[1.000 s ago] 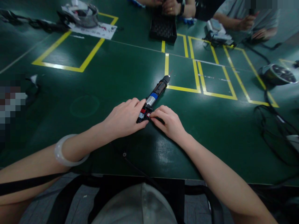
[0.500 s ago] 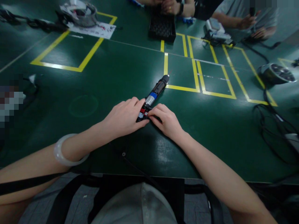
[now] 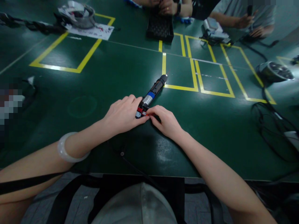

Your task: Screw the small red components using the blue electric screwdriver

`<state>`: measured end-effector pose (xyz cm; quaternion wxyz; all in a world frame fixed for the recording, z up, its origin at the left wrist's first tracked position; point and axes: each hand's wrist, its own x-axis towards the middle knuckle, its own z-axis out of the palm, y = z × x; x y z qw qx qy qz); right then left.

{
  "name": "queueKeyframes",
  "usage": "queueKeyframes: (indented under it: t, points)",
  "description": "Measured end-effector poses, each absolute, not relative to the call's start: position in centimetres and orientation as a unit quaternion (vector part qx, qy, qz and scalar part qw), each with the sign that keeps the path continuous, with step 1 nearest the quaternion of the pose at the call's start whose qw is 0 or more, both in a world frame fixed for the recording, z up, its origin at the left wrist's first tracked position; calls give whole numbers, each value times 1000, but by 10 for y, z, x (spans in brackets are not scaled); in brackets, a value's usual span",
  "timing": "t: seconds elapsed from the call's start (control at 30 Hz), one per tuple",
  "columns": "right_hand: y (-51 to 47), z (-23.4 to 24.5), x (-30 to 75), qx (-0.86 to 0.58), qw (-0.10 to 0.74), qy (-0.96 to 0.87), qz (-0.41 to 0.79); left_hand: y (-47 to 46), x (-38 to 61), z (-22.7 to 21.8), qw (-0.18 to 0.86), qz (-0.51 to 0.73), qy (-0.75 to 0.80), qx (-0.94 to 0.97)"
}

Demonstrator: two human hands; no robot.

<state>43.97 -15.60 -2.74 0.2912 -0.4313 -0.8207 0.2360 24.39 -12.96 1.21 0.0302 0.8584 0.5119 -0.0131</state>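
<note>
A slim black handheld power tool (image 3: 155,88), its inside exposed, lies slantwise on the green table with its tip pointing up and right. A silver-and-blue cylinder (image 3: 149,97) sits in it, with red and pale parts at the near end. My left hand (image 3: 122,113) is closed over that near end, thumb below and fingers above, hiding part of it. At the tool's right side, my right hand (image 3: 165,120) pinches with thumb and forefinger by a small orange-red piece (image 3: 147,114). Whether that piece is a wire is too small to tell.
Yellow tape outlines (image 3: 182,88) mark the table. A metal bowl (image 3: 81,18) stands on paper at the back left, a black tray (image 3: 160,29) at the back. Co-workers' hands (image 3: 167,7) are beyond it. A round metal fan-like object (image 3: 277,71) and cables (image 3: 263,119) lie right.
An orange-red piece now shows at my right fingertips. Both hands stay at the tool's near end, and the whole view has shifted slightly.
</note>
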Motion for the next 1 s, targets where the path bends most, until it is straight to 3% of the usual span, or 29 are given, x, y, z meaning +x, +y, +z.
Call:
queueKeyframes:
  t: [0.67, 1.0]
  points:
    - [-157, -25, 459, -444, 296, -811, 240, -100, 212, 22, 56, -42, 563, 823]
    - [-156, -27, 463, -440, 301, -810, 243, -46, 147, 21, 67, -91, 683, 722]
